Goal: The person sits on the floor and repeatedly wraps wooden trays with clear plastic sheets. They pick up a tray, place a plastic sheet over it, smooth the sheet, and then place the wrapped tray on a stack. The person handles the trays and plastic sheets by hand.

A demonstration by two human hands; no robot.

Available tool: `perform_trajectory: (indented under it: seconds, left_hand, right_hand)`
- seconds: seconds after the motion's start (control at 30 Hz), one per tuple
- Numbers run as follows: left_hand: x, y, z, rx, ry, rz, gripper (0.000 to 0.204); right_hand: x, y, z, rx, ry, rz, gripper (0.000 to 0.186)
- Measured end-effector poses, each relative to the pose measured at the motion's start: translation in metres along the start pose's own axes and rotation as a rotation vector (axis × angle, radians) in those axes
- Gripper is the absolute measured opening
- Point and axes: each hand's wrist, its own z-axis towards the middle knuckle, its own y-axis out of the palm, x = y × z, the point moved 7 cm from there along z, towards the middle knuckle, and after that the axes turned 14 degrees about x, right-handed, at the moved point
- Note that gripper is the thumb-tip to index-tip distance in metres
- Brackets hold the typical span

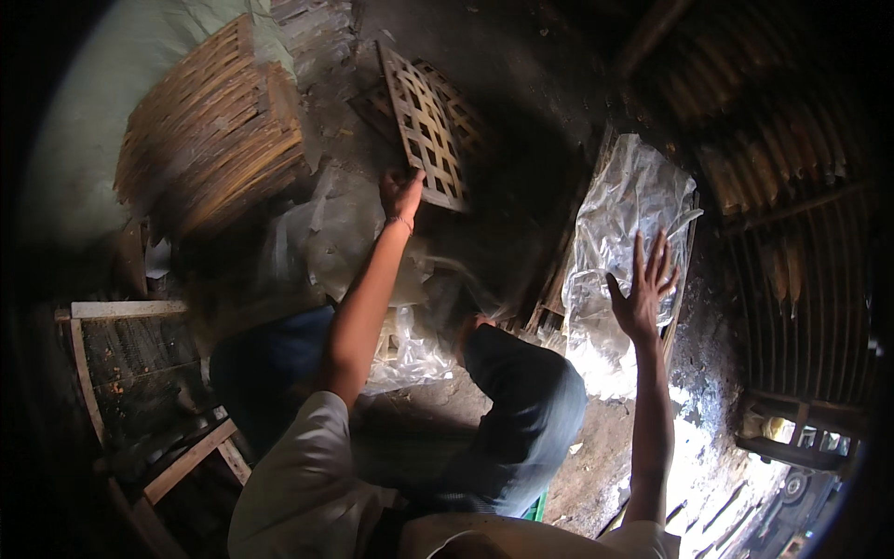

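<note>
My left hand is closed on the lower corner of a woven bamboo lattice panel, which tilts up away from me. Behind it a second lattice panel lies partly covered. To the right, my right hand is open with its fingers spread and nothing in it. It appears over a long rack covered with crumpled clear plastic sheet; whether it touches the plastic I cannot tell.
A tall stack of bamboo panels stands at the far left, against a pale green sheet. More plastic sheeting lies around my legs. A wooden-framed mesh screen is at the left; a slatted bamboo wall rises on the right.
</note>
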Motion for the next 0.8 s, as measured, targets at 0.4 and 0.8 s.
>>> perform_trajectory:
  seconds: [0.4,0.8]
  left_hand:
    - [0.049,0.014,-0.131,-0.123,0.292,-0.181,0.037]
    - [-0.006,-0.110,-0.201,0.055,0.290,0.097,0.065]
  right_hand:
    - [-0.162,0.275,0.043,-0.574,0.791,1.746,0.053]
    - [-0.127,0.317,0.046,-0.467,1.166,2.162,0.036]
